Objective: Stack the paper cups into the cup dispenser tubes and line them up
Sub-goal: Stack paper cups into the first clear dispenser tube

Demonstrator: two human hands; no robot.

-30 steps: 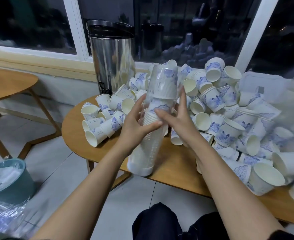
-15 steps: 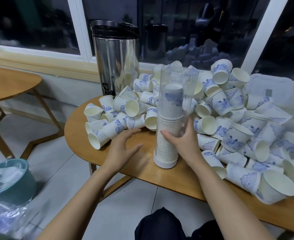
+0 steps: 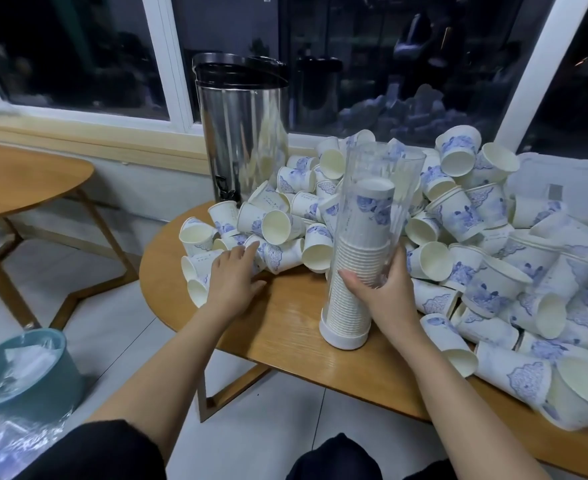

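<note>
**Feeding the next cup into the tube**

At frame centre the tube stands upright on the table, partly filled. The right hand has its grip wrapped round it. The left hand, flat-fingered and empty, touches loose cups. Best to take 1 cup, matching the stack's direction.

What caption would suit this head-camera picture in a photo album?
The right hand grips a clear dispenser tube standing on the table while the left hand reaches for loose cups.
</note>
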